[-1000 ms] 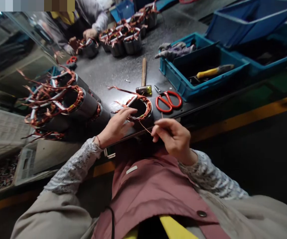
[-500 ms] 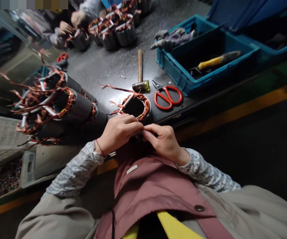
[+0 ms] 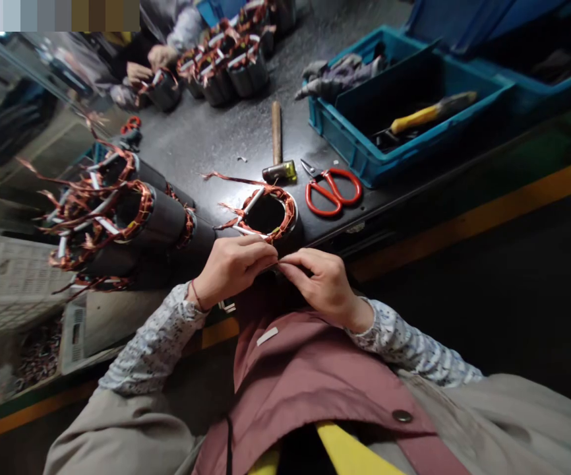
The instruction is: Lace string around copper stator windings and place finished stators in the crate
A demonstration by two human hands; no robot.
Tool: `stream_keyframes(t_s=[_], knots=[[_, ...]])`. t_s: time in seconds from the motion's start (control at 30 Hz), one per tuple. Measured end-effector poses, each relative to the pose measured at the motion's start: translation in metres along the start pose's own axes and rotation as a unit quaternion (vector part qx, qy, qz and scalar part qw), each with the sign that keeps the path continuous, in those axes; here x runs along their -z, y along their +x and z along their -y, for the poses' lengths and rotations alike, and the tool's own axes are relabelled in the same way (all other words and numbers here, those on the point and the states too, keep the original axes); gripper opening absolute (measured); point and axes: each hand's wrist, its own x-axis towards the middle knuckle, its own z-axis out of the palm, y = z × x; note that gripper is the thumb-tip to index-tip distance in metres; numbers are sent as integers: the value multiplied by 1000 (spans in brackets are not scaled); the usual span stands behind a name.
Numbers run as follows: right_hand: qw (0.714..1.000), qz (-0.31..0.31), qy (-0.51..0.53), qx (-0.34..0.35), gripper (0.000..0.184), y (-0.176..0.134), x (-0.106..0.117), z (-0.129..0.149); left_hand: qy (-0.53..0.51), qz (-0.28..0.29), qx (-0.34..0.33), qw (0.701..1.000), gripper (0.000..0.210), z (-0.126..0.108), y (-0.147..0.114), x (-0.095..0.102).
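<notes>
My left hand and my right hand meet fingertip to fingertip at the table's front edge, both closed in a pinch. What they pinch is too small and too hidden to name. Just beyond them a motor stator stands upright, with copper windings, white sleeves and loose wire ends pointing left. Red-handled scissors lie to its right, blades slightly apart. Behind the stator rests a hammer with a wooden handle and a yellowish-green face.
More stators are stacked on their sides at the left. A teal bin at the right holds a yellow-handled tool; gloves drape its edge. At the back, a co-worker's hands touch another stator near a group of stators.
My hands stay pinched together and have shifted slightly left and down. The view has turned a little; the stator, scissors and hammer lie as before.
</notes>
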Motion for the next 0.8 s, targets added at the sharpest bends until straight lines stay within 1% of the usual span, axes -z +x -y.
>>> stream_keyframes(t_s=[0.07, 0.1, 0.13, 0.2, 0.23, 0.27, 0.3, 0.37, 0.53, 0.67, 0.8], knots=[[1000, -20, -2, -6, 15, -2, 0, -2, -21, -12, 8, 1000, 16, 2, 1, -1], [999, -36, -8, -6, 15, -3, -1, -4, -33, -29, 17, 999, 15, 4, 1, 0], [998, -57, -17, -6, 15, -4, -1, -7, -43, -58, 32, 997, 15, 6, 3, 2], [994, -104, -41, -4, 15, -5, -1, -12, -46, -136, 72, 987, 16, 11, 5, 8], [991, -121, -57, -2, 16, -6, -2, -15, -40, -167, 87, 981, 15, 14, 7, 11], [989, -130, -74, 3, 16, -6, -2, -18, -34, -182, 95, 978, 15, 17, 8, 13], [987, -131, -90, 8, 17, -6, -3, -20, -31, -184, 94, 978, 14, 20, 9, 15], [986, -122, -111, 23, 19, -8, -4, -22, -33, -164, 83, 982, 13, 24, 9, 15], [987, -104, -113, 49, 21, -10, -8, -22, -36, -139, 80, 986, 12, 30, 9, 8], [985, -114, -120, 54, 21, -9, -9, -23, -28, -120, 70, 990, 11, 33, 12, 7], [980, -132, -126, 78, 22, -9, -8, -19, -25, -115, 67, 991, 11, 35, 14, 9]])
